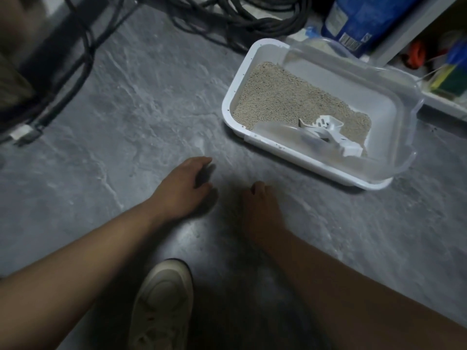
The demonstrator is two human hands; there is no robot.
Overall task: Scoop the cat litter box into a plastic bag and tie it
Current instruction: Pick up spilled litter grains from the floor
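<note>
On the grey stone-look floor (131,102), the white litter box (298,157) is the thing to steer by, sitting with its long axis slanting from up-left to down-right as seen from over the person's shoulder. A clear hood (374,97) covers its far side and right end, and pale litter (283,97) fills the bottom. Beyond the box lies a tangle of dark cables (227,18), and past its far right corner stands a blue bag (358,18) by a low shelf.

Both bare arms reach out over the floor short of the box. The right hand (262,210) lies nearer it, just off the box's near long rim, knuckles up with its fingers tucked under; I cannot tell whether they hold anything. The left hand (182,185) sits farther left of the box, fingers loosely curled and empty as far as I can see. A pale shoe (164,299) is planted behind both hands.

Smallest of all, the white scoop (331,137) rests in the litter at the box's near right end, partly veiled by the hood. It lies forward and to the right of the hands, so the right hand looks best placed to reach it. No plastic bag shows anywhere near the box.
</note>
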